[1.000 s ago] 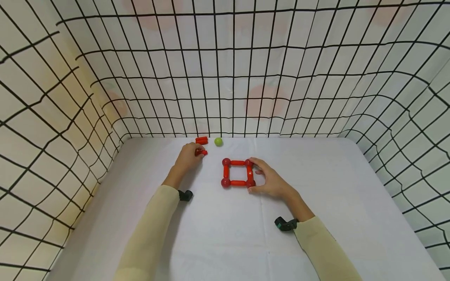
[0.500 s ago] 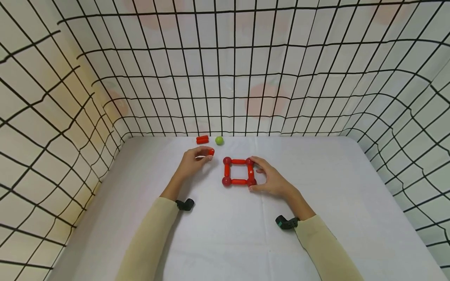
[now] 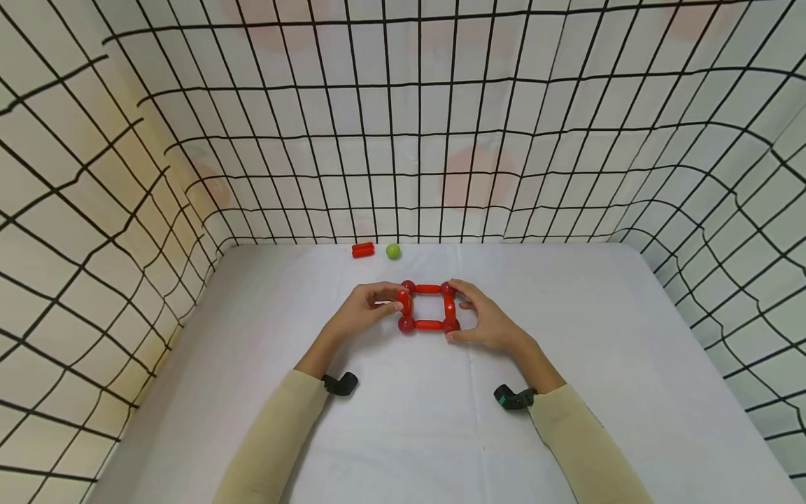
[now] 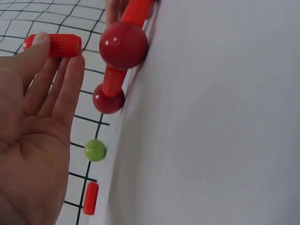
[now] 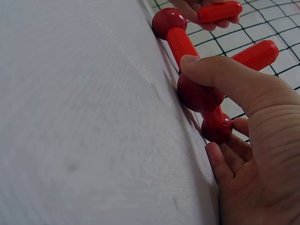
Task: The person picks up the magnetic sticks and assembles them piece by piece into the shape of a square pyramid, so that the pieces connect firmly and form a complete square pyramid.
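Note:
On the white table lies a square frame (image 3: 428,325) of red sticks and dark red balls from a ball-and-stick building toy. Its near right corner ball (image 5: 199,93) is under my right thumb, while my right hand (image 3: 488,323) reaches with its fingers to the far right ball (image 5: 217,129). Another stick (image 5: 258,55) rises from the frame's right side. My left hand (image 3: 364,310) pinches a loose red stick (image 4: 64,45) between thumb and fingers, above the frame's left side, apart from the balls in the left wrist view.
Farther back lie two red sticks (image 3: 362,250) side by side, with a green ball (image 3: 393,251) to their right. A black grid net (image 3: 415,175) rises along the back and sides of the table (image 3: 403,427).
My left hand has lifted the red stick from near the back and carried it right and nearer, over the frame's left side. The right hand has stayed at the frame.

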The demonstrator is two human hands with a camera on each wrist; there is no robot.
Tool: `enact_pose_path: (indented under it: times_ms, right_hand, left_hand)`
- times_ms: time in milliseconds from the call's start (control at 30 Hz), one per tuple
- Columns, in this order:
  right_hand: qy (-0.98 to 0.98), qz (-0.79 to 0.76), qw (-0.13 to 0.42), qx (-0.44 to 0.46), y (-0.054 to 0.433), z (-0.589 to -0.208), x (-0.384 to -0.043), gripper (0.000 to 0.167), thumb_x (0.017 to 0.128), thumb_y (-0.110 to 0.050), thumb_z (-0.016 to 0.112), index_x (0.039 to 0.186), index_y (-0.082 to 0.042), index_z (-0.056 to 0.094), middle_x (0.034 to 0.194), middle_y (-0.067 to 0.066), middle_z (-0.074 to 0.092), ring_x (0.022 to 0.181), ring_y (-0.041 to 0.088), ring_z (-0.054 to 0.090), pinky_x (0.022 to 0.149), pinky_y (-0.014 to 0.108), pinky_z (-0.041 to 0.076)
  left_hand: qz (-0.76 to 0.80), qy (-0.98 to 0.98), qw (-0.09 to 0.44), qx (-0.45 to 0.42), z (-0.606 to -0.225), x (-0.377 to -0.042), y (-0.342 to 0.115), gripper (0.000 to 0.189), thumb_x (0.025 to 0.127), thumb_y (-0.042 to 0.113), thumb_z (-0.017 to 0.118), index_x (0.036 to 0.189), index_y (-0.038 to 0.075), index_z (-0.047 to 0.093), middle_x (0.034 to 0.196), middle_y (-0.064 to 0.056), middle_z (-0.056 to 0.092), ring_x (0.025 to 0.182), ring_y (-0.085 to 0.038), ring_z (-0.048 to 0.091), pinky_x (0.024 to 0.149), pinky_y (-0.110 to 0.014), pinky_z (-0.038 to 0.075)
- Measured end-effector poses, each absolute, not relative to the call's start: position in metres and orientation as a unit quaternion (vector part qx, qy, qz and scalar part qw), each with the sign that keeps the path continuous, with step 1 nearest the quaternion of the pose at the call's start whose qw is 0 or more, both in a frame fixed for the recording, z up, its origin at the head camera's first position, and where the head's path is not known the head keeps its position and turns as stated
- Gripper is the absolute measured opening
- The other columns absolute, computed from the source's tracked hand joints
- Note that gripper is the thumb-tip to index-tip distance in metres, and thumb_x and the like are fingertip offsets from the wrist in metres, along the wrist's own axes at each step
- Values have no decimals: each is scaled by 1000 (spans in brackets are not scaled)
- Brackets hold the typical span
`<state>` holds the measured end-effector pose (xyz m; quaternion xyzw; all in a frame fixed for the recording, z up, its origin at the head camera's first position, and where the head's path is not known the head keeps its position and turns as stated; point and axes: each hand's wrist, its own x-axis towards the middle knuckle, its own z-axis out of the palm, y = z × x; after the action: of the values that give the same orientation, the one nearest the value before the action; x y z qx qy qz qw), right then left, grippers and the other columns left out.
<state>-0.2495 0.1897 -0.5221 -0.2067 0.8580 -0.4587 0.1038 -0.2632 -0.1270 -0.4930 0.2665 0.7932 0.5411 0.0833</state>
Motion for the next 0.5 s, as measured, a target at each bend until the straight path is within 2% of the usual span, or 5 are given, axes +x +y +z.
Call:
enact_pose_path:
  times_ms: [300, 500]
  right_hand:
    - [855, -463, 106, -207, 190, -521, -249, 105, 77, -37, 91, 161, -33, 28, 167, -3, 31, 141, 34, 50, 114, 54, 46]
    - [853, -465, 106, -211, 189, -520, -248, 106, 77, -35, 92, 161, -31, 29, 167, -1, 30, 142, 35, 49, 116, 55, 43]
  left_hand:
    - [536, 785, 119, 287, -500, -260, -122, 35, 98, 12, 71, 133, 8, 67, 124, -5, 74, 123, -23, 66, 102, -33, 57]
    - [542, 781, 130, 282, -503, -261, -123, 34, 98, 12, 71, 132, 13, 68, 125, -6, 73, 125, -24, 66, 100, -33, 57]
